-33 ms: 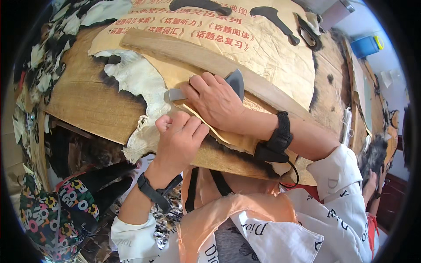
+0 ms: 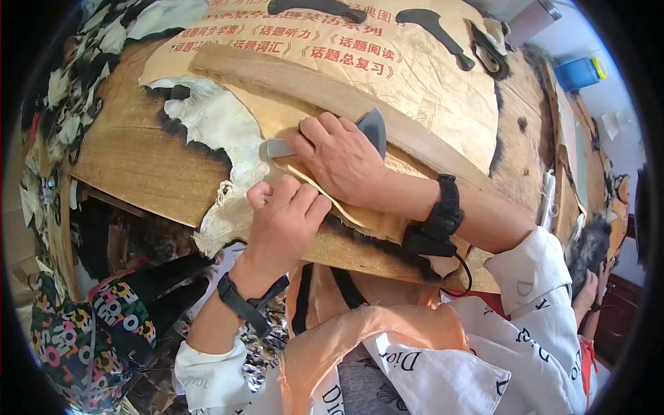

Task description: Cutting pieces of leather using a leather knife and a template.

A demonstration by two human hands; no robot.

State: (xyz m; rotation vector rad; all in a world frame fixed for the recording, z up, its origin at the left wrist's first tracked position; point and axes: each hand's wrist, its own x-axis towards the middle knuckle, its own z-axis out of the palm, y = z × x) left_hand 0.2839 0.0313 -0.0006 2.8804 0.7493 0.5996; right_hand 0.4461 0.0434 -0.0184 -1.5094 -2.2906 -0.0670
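Observation:
My right hand (image 2: 340,153) is closed round a hand tool with a flat silver end (image 2: 279,148) and a dark grey, pointed, blade-like part (image 2: 373,131). The hand covers its middle. It rests on a tan paper sheet (image 2: 280,114), which lies over a pale pelt (image 2: 211,117) with dark fur along its rim. Just left and nearer, my left hand (image 2: 289,216) is closed, fingers curled at the near edge of the pelt and sheet. Its fingertips are hidden, so what they grip cannot be made out.
A long wooden strip (image 2: 304,83) lies beyond my hands on a large printed paper (image 2: 443,104). Dark, curved flat pieces (image 2: 429,31) sit farther back. Fur scraps (image 2: 62,90) heap at the left. Another person's hand (image 2: 588,290) is near dark fur at the far right.
My hands and the tool hold their place. At the far right, the other person's hand and the dark fur have shifted slightly.

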